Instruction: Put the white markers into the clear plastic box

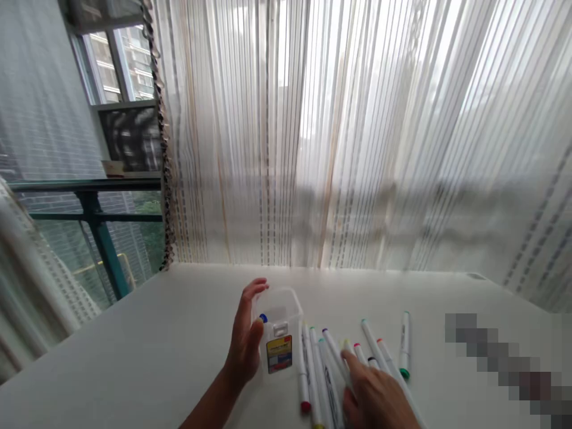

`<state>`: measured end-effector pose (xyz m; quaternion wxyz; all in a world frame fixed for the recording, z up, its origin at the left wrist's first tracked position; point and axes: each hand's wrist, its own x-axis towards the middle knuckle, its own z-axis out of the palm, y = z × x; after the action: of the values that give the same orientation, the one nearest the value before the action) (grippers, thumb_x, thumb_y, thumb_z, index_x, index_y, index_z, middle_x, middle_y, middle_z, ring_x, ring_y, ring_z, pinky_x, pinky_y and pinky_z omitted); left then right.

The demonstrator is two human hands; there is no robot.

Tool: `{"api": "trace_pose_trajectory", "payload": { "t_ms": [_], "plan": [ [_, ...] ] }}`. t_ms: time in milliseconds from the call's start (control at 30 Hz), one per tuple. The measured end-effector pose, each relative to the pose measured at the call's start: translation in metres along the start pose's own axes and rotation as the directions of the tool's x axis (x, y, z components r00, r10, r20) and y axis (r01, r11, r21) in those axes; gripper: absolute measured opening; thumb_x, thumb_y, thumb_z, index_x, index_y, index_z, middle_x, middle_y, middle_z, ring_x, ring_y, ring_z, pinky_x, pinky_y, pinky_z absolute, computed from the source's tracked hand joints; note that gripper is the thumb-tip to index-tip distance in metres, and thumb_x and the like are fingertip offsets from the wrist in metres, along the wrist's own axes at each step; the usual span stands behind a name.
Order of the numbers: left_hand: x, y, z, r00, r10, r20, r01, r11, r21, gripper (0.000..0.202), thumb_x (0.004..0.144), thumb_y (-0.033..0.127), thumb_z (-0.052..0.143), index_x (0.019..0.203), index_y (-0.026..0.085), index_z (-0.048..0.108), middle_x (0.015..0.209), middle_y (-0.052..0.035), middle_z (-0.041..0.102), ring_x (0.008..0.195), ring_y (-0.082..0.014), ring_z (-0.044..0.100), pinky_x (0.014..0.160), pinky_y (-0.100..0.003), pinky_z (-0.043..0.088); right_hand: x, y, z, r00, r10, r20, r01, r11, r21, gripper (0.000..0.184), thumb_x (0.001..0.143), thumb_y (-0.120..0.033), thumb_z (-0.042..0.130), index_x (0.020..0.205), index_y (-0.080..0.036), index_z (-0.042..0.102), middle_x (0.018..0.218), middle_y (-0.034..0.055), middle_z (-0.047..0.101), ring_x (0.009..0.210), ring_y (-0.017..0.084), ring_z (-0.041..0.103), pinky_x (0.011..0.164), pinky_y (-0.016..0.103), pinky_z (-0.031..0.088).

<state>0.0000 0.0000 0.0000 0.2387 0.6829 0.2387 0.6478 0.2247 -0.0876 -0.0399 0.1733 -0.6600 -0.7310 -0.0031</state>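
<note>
A clear plastic marker case (279, 325) with a yellow and dark label stands tilted on the white table, and my left hand (245, 342) is wrapped around its left side. Something with a blue end (263, 319) shows inside the case near my thumb. To the right of the case lie several white markers (314, 375) with coloured ends, roughly side by side. My right hand (378, 396) reaches over them, its fingers bent around a marker with a purple end (330, 342). The hand hides part of the other markers beneath it.
One marker with a green end (404, 345) lies a little apart on the right. The white table (147, 357) ends at a striped sheer curtain (286, 149). At the left are a dark green railing (96, 217) and a window. A pixelated patch covers the lower right.
</note>
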Motion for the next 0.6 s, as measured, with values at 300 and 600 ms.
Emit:
{"api": "trace_pose_trajectory", "payload": {
  "t_ms": [300,600],
  "plan": [
    [-0.009,0.002,-0.003,0.986,-0.076,0.145,0.078,0.997,-0.006,0.062,0.082,0.054,0.051,0.131,0.023,0.030,0.136,-0.0148,0.036,0.108,-0.0269,0.050,0.095,-0.048,0.040,0.043,-0.025,-0.116,0.998,-0.050,0.026,0.022,0.767,0.641,0.037,0.083,-0.048,0.047,0.098,-0.018,0.062,0.057,-0.0026,0.051,0.040,0.009,0.040,0.038,0.023,0.034],
    [-0.008,0.004,-0.003,0.981,-0.126,0.144,0.117,0.991,0.070,0.064,0.076,0.048,0.062,0.127,0.022,0.032,0.117,-0.0115,0.052,0.094,-0.0232,0.057,0.083,-0.041,0.047,0.109,-0.116,-0.162,0.893,-0.410,0.186,0.422,0.906,-0.025,0.013,0.065,-0.009,0.063,0.070,-0.018,0.071,0.067,0.0017,0.064,0.067,0.014,0.056,0.062,0.025,0.040]
  ]
}}
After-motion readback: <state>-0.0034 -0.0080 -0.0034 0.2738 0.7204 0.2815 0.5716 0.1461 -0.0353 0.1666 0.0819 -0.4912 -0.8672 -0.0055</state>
